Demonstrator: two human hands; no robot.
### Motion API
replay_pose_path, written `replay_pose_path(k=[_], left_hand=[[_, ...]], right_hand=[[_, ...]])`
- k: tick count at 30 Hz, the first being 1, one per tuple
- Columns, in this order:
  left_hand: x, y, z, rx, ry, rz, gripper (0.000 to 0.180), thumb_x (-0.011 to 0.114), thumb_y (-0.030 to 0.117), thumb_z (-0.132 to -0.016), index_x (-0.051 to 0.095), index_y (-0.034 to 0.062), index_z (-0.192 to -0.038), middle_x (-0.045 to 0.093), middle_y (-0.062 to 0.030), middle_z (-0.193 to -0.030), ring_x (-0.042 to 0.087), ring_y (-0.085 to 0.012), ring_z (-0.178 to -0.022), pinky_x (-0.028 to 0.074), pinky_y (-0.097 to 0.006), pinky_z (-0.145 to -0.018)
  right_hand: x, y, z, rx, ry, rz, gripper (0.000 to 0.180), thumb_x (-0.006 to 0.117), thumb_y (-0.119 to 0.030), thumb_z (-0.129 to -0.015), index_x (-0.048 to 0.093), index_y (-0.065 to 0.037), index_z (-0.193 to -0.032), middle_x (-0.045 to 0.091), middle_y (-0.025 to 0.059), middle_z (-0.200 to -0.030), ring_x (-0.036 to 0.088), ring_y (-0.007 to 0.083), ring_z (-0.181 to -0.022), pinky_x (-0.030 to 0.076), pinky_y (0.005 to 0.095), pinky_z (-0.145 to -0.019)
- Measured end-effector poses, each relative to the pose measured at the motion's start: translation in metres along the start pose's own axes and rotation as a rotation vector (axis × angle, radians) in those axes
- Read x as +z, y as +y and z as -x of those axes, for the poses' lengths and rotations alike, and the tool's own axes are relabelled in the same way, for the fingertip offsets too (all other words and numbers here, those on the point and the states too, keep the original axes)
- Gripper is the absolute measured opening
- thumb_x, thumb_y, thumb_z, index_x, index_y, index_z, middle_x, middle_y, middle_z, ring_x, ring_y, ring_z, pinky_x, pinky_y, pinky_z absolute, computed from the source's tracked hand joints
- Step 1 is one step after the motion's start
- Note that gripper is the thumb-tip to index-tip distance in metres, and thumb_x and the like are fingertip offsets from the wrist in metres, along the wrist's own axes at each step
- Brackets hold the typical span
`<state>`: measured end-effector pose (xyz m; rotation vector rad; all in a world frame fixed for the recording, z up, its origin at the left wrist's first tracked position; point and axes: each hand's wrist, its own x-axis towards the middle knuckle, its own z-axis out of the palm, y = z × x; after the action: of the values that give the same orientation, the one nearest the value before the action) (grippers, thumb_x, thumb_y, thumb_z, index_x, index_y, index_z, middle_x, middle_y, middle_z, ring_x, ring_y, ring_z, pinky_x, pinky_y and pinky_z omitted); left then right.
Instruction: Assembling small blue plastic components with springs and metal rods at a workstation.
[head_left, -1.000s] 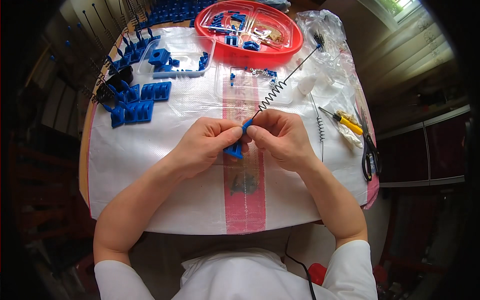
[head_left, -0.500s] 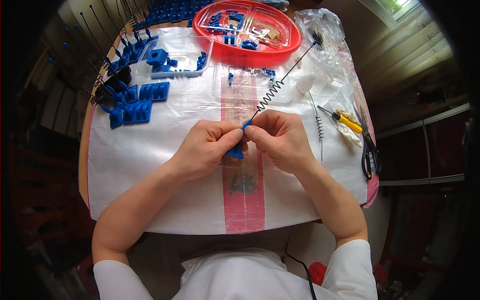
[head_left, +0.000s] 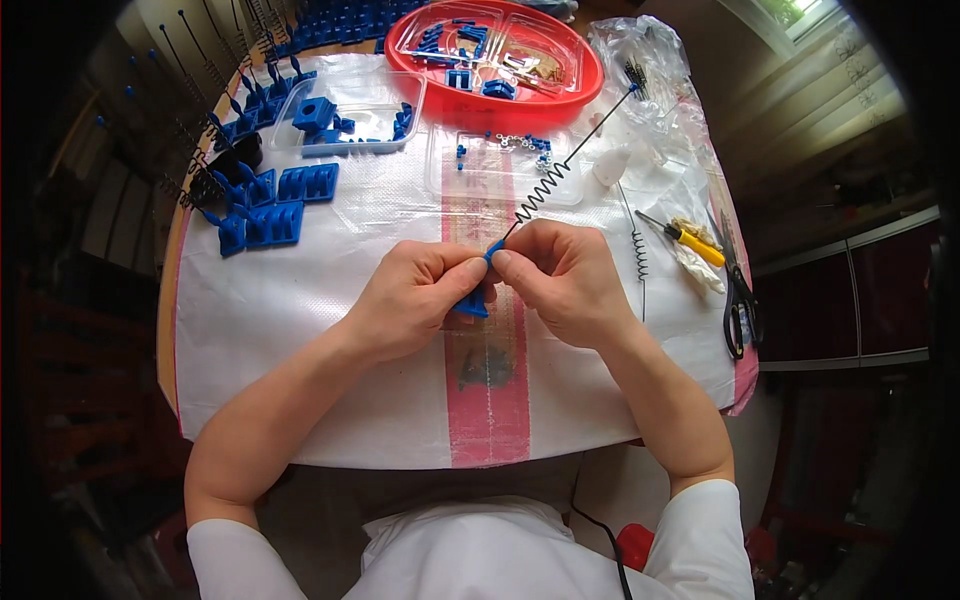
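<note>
Both hands meet above the middle of the table. My left hand (head_left: pixel 425 290) is closed around a blue plastic part (head_left: pixel 472 303), whose lower end shows beneath the fingers. My right hand (head_left: pixel 555 275) pinches the upper end of that same part, where a black coiled wire (head_left: pixel 540 193) comes out. This wire slants up and to the right, coiled along its middle, with a small blue tip at its far end. Fingers hide the joint between wire and part. A second coiled wire (head_left: pixel 640 255) lies on the table to the right of my right hand.
Blue bases (head_left: pixel 270 225) with upright coiled wires line the left edge. Clear trays (head_left: pixel 345 90) of small blue parts and a red basin (head_left: pixel 590 95) stand at the back. To the right lie a yellow-handled screwdriver (head_left: pixel 700 248), black scissors (head_left: pixel 738 310) and a crumpled plastic bag (head_left: pixel 655 75).
The far tip of the coiled wire has shifted slightly to the right. Both hands keep nearly the same place and grip.
</note>
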<state>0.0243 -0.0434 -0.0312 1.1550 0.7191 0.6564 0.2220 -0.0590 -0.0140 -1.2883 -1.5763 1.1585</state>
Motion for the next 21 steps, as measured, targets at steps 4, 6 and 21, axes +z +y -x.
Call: replay_pose_path(k=[4, 6, 21], left_hand=[[0.0001, 0.0014, 0.0004, -0.019, 0.005, 0.009, 0.031, 0.052, 0.021, -0.101, 0.064, -0.0033, -0.116, 0.066, -0.0016, -0.094, 0.06, -0.0059, -0.082, 0.051, -0.023, -0.076], [0.0002, 0.003, 0.001, -0.04, 0.011, 0.021, 0.031, 0.052, 0.021, -0.101, 0.064, -0.0031, -0.117, 0.066, -0.0013, -0.094, 0.06, -0.0056, -0.082, 0.051, -0.022, -0.075], [0.0031, 0.0001, 0.0007, -0.024, 0.024, 0.003, 0.028, 0.05, 0.022, -0.102, 0.067, 0.0036, -0.116, 0.063, 0.0024, -0.089, 0.057, -0.003, -0.077, 0.054, -0.022, -0.067]], right_hand=[[-0.0012, -0.0049, 0.0001, -0.005, -0.005, 0.028, 0.018, 0.065, -0.013, -0.087, 0.069, 0.005, -0.09, 0.068, 0.0066, -0.074, 0.058, 0.0077, -0.066, 0.048, 0.0261, -0.061], [-0.0028, -0.007, -0.0008, 0.006, -0.023, 0.019, 0.018, 0.065, -0.013, -0.087, 0.069, 0.005, -0.089, 0.068, 0.0071, -0.074, 0.059, 0.0079, -0.066, 0.048, 0.0263, -0.061], [-0.0004, -0.005, 0.0007, -0.059, 0.02, 0.071, 0.017, 0.065, -0.012, -0.087, 0.069, 0.005, -0.089, 0.068, 0.0095, -0.072, 0.06, 0.0105, -0.063, 0.049, 0.0281, -0.059]])
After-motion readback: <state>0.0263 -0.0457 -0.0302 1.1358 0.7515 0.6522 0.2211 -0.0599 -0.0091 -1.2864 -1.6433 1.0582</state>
